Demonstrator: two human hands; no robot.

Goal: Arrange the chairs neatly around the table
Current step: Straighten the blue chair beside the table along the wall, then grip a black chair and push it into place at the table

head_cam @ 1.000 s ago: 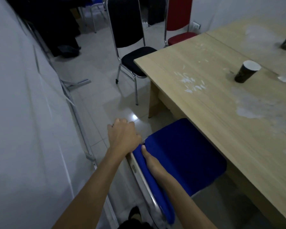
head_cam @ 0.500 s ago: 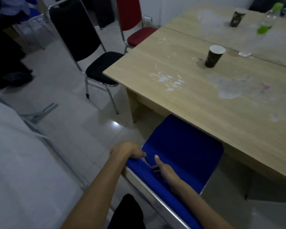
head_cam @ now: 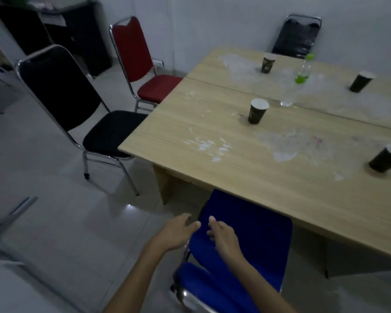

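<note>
The blue chair [head_cam: 246, 240] sits with the front of its seat tucked under the near edge of the counter [head_cam: 269, 154], its backrest toward the person. Both hands are above the chair's back left corner, empty, fingers loose and spread: the left hand [head_cam: 176, 232] hangs just off the seat's left edge, the right hand [head_cam: 222, 237] over the seat cushion, and neither visibly touches the chair. At the counter's left end a black chair [head_cam: 77, 102] stands angled, its seat partly under the corner. A red chair [head_cam: 142, 64] stands beyond it, seat also meeting the counter's left edge. A dark chair [head_cam: 296, 37] stands at the counter's far side against the wall. On the counter are four dark paper cups [head_cam: 257, 110] and a clear bottle [head_cam: 296, 84] with a green cap.
</note>
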